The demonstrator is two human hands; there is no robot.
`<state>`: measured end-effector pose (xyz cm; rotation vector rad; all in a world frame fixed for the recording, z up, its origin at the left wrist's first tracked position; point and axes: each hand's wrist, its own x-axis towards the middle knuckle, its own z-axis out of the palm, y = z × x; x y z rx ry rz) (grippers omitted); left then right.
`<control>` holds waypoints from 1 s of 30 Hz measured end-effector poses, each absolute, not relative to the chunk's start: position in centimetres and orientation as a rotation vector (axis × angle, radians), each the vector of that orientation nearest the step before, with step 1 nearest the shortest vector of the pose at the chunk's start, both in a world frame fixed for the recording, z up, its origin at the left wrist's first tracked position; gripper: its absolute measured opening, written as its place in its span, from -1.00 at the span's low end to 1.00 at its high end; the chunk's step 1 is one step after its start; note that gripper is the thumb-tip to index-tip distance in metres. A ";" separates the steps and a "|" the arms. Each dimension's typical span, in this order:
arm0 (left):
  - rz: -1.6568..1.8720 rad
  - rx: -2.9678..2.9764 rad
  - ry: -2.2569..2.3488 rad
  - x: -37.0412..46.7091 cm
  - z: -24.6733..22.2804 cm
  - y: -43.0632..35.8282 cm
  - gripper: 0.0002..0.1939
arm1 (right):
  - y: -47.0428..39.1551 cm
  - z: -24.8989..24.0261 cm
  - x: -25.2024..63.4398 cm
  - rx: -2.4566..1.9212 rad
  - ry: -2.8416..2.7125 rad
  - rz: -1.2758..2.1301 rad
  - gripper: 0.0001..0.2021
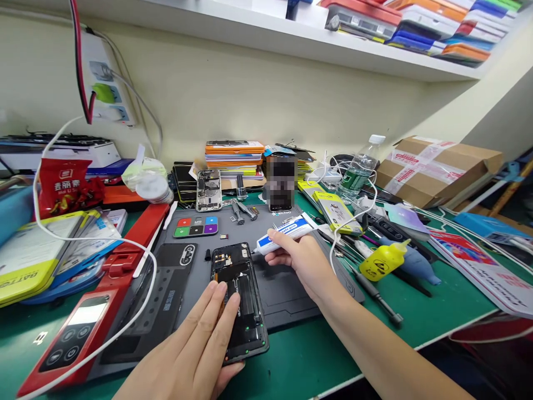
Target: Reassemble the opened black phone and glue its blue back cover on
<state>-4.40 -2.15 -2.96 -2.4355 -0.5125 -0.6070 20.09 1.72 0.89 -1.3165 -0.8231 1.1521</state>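
Observation:
An opened phone (250,311), its black inside facing up, lies at a slant on the dark grey work mat (287,289). My left hand (195,339) grips its lower left side, fingers laid over the top and thumb at the near end. Held in my right hand (295,255) is a white and blue glue tube (283,232), whose thin nozzle points at the phone's upper right edge. Whether the nozzle touches the edge I cannot tell. A phone back cover (166,294) with a camera cutout rests to the left. By the phone's upper left corner stands a small black cap (207,255).
A red device with a display (89,308) and a white cable (155,272) lie at left. Behind the mat stand another opened phone (209,191) and an upright phone (280,183). To the right are a yellow bottle (382,262), a screwdriver (377,291) and a water bottle (358,172).

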 end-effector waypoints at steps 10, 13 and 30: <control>-0.662 -2.465 -0.563 -4.6 -3.0 -2.3 -0.47 | 1.5 1.0 20.2 -1.306 -0.814 1.178 -0.83; -0.650 -2.486 -0.560 -4.8 -3.2 -2.4 -0.46 | 1.3 0.9 20.1 -1.303 -0.814 1.182 -0.82; -0.604 -2.550 -0.585 -5.2 -3.7 -2.5 -0.43 | 1.0 1.1 20.2 -1.300 -0.806 1.209 -0.82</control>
